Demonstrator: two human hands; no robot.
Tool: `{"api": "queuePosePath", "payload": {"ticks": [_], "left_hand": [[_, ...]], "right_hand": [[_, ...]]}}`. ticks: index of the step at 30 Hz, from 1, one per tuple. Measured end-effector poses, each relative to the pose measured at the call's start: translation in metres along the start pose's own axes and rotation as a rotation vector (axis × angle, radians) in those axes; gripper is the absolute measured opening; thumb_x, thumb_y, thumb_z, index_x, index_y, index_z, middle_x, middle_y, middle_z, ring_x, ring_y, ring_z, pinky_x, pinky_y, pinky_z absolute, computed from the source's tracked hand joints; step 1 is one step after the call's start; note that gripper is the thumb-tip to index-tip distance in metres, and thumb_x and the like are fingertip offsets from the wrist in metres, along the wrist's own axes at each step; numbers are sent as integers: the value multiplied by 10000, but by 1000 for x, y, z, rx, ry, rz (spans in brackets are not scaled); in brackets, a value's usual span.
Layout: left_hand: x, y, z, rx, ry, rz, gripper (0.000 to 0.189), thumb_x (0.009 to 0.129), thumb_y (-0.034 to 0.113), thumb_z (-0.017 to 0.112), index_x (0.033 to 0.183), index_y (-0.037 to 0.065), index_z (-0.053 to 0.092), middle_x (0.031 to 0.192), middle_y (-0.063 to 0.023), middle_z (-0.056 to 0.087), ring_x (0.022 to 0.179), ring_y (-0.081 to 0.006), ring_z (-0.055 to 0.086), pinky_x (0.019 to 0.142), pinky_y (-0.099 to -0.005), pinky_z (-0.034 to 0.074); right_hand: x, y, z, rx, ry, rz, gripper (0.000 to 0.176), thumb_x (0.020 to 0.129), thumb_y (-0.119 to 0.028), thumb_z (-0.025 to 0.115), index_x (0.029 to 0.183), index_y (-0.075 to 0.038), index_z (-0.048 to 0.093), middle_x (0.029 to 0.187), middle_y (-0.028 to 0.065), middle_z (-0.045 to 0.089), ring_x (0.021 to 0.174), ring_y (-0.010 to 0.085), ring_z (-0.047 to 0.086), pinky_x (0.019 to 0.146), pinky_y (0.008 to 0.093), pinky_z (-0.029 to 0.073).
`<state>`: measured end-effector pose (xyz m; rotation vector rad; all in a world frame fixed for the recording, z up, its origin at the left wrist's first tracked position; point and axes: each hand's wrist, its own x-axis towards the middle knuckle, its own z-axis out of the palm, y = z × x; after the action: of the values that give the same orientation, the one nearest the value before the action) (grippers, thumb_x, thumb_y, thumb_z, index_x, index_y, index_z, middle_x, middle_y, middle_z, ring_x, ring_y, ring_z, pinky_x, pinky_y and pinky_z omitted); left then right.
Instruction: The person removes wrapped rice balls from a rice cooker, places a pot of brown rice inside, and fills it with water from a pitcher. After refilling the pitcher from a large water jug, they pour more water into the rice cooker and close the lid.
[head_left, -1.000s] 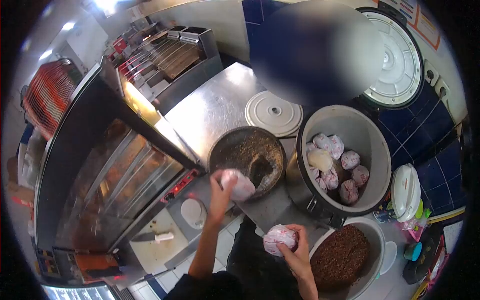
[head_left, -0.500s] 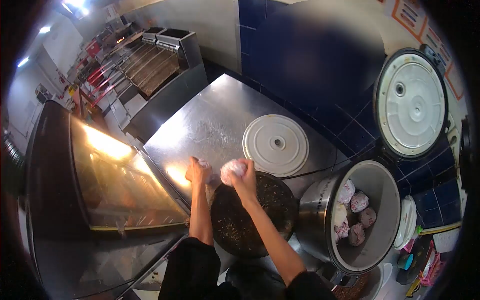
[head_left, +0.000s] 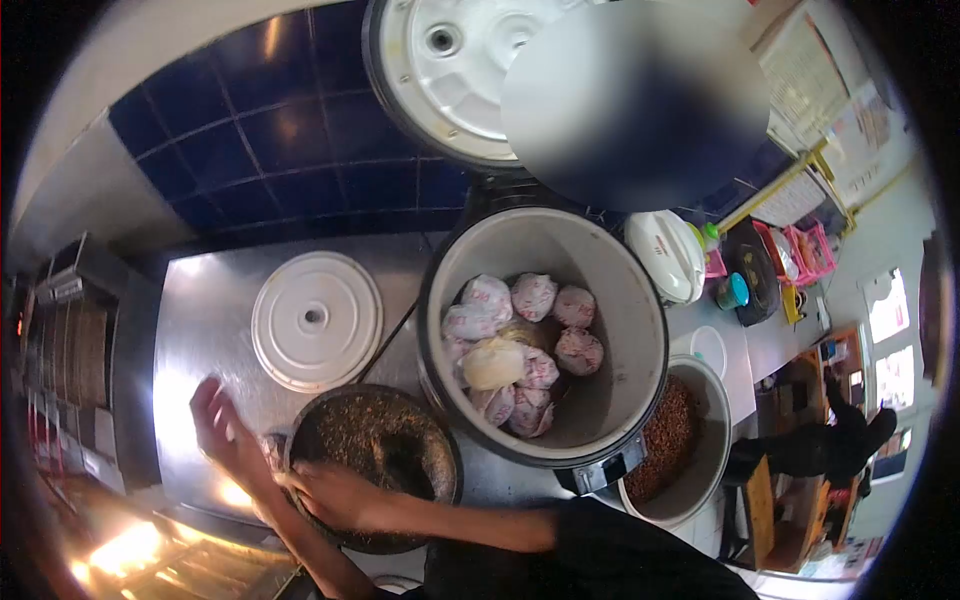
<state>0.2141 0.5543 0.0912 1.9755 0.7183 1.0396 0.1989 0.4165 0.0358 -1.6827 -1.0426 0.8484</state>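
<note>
My left hand [head_left: 228,428] is above the steel counter at left, slightly blurred, fingers apart and partly bent. My right hand [head_left: 335,495] reaches across the near rim of a black round pan [head_left: 375,415] with brown crumbs in it. Its fingers are bent beside my left forearm; what they grip, if anything, is hidden. Close to those fingertips, a pale wrapped bundle [head_left: 272,448] partly shows at the pan's left edge. Several paper-wrapped bundles [head_left: 535,297] with red print lie inside a large open grey pot [head_left: 610,400], along with one plain cream bundle [head_left: 493,363].
A white round lid [head_left: 316,320] lies on the steel counter [head_left: 200,330]. The pot's hinged lid [head_left: 450,90] stands raised behind it. At right is a bucket of reddish-brown grains [head_left: 672,435]. A lit glass cabinet [head_left: 190,560] stands at lower left. A white-lidded container [head_left: 665,255] sits beyond the pot.
The view has swung right, bringing the pot to the middle. Both hands were apart with a wrapped bundle in each; now they are close together and the left hand's fingers have spread.
</note>
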Motion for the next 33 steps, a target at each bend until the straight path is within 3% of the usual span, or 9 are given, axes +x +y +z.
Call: {"api": "queuePosePath", "payload": {"ticks": [5, 6, 8, 11, 15, 19, 26, 31, 33], "left_hand": [[-27, 177, 128, -210, -936, 478, 208, 812, 81, 641, 1018, 51, 643, 995, -128, 645, 950, -309, 631, 851, -370, 496], [-38, 186, 153, -91, -1152, 596, 252, 816, 114, 645, 1055, 35, 626, 1034, -136, 634, 973, -298, 626, 866, -374, 489], [-65, 183, 203, 152, -1455, 819, 326, 809, 166, 655, 1100, 26, 610, 1078, -156, 621, 1007, -312, 616, 882, -398, 485], [-94, 169, 271, 647, -1705, 985, 363, 775, 162, 675, 1112, 39, 620, 1098, -182, 613, 1042, -348, 607, 869, -428, 504], [-113, 155, 352, 1015, -1497, 1058, 380, 720, 150, 710, 1076, 31, 655, 1097, -179, 646, 1017, -327, 638, 850, -413, 527], [-121, 121, 396, 1161, -1376, 1016, 406, 713, 173, 736, 1094, 46, 676, 1116, -121, 672, 1036, -307, 646, 854, -454, 537], [-141, 108, 411, 1411, -1245, 773, 579, 671, 240, 813, 1185, 47, 628, 1263, -117, 565, 1089, -318, 613, 832, -422, 559], [-122, 98, 406, 1149, -1319, 1009, 490, 639, 238, 827, 1082, 77, 694, 1235, -201, 551, 1057, -358, 619, 811, -412, 561], [-103, 117, 388, 934, -1374, 1016, 494, 637, 270, 820, 1067, 66, 687, 1242, -227, 537, 1074, -372, 605, 825, -422, 551]], "right_hand": [[-206, -75, -92, -57, -166, -238, 295, 900, -160, 521, 1164, -30, 495, 939, 207, 577, 898, 382, 606, 786, 468, 504], [-241, -93, -124, -141, -521, -89, 819, 791, -180, 619, 1480, -55, 195, 1404, 186, 447, 1166, 377, 540, 1012, 451, 438], [-284, -96, -178, 153, -247, -138, 270, 892, -160, 536, 1133, -46, 498, 915, 184, 590, 887, 371, 613, 779, 463, 509], [-289, -77, -268, -413, 139, 55, 181, 829, -133, 581, 992, -58, 556, 839, 133, 601, 811, 346, 615, 709, 447, 520], [-246, 34, -349, -877, -92, 387, 184, 728, -145, 629, 839, 0, 653, 853, 204, 669, 857, 378, 647, 703, 460, 525], [-208, 123, -327, -1223, -448, 407, 370, 732, -253, 716, 1032, -38, 692, 953, 140, 699, 917, 322, 673, 756, 449, 551], [-167, 172, -282, -1369, -401, 927, 535, 787, -263, 706, 1269, -65, 587, 1353, 140, 485, 1218, 312, 441, 725, 551, 556], [-166, 162, -298, -1255, -409, 832, 447, 828, -272, 637, 1195, -17, 628, 1284, 159, 553, 1158, 343, 515, 799, 475, 548], [-171, 173, -307, -1381, -745, 592, 420, 786, -261, 667, 1119, -4, 662, 1200, 163, 613, 1152, 312, 547, 816, 419, 529]]}}
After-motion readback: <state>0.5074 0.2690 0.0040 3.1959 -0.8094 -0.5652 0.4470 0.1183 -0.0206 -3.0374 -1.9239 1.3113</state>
